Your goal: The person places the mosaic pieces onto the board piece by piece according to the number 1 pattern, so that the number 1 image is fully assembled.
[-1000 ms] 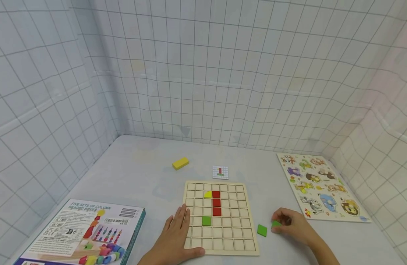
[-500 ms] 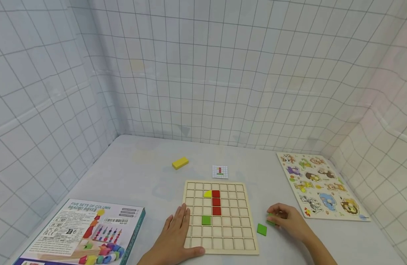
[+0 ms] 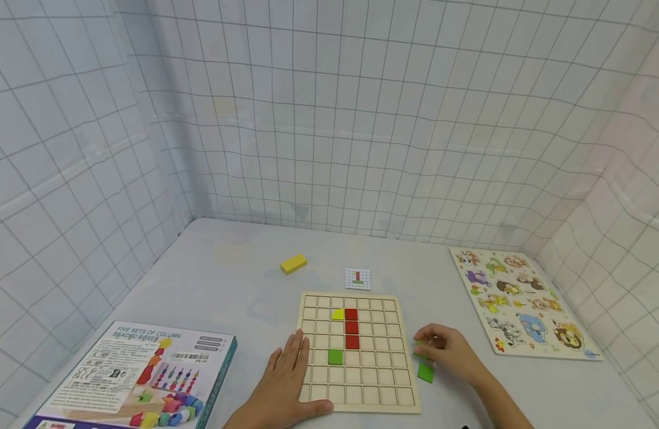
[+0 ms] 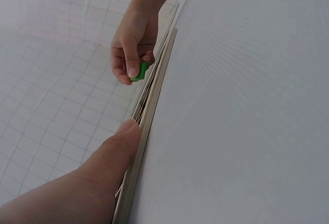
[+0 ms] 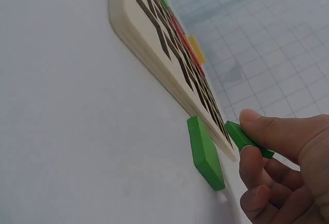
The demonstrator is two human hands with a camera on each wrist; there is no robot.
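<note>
A wooden grid board (image 3: 372, 376) lies on the table, holding a column of red square tiles (image 3: 351, 328), a yellow quarter-round tile (image 3: 338, 314) and one green square tile (image 3: 335, 357). My left hand (image 3: 283, 381) rests flat along the board's left edge, fingers straight, its thumb on the near edge. Just off the board's right side, my right hand (image 3: 446, 353) pinches a second green tile (image 5: 250, 140) between thumb and fingers, raised and tilted. Another green tile (image 3: 425, 373) lies on the table below that hand, beside the board.
A small pattern card (image 3: 358, 279) lies behind the board, with a yellow block (image 3: 294, 264) to its left. An animal puzzle board (image 3: 522, 310) is at the right. At the left lies a bead-toy box (image 3: 142, 375). Grid-patterned cloth walls (image 3: 329, 119) enclose the table.
My right hand has picked the green tile up from the table and carried it left, close to the board's right edge. The left hand keeps its place.
</note>
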